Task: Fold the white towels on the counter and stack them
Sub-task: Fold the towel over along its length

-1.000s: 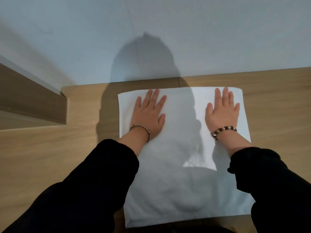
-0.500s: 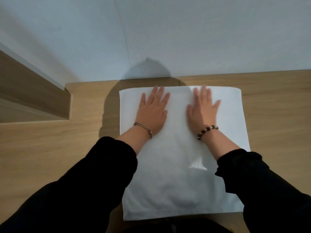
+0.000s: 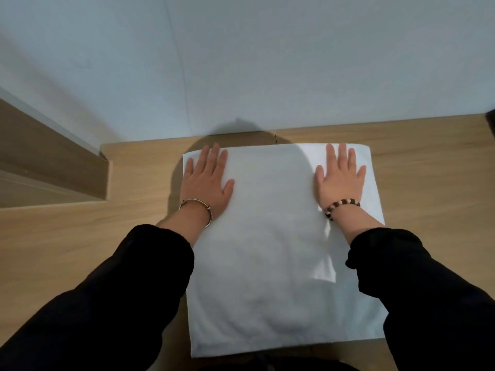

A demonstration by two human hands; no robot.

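Observation:
A white towel [image 3: 270, 250] lies flat on the wooden counter [image 3: 428, 183], a rough rectangle reaching from near the wall to the front edge. My left hand [image 3: 206, 183] presses flat on its far left corner, fingers straight and spread. My right hand [image 3: 340, 180] presses flat near its far right corner, fingers straight too. Both palms face down and nothing is gripped. My head's shadow falls across the middle of the towel.
A pale wall [image 3: 267, 62] rises directly behind the counter. A wooden ledge or cabinet edge [image 3: 53, 170] juts in at the left. Something dark [image 3: 491, 124] shows at the far right edge. Bare counter lies on both sides of the towel.
Half a second ago my hands were close together near the towel's middle; both have slid outward, the left to the left edge and the right toward the right edge.

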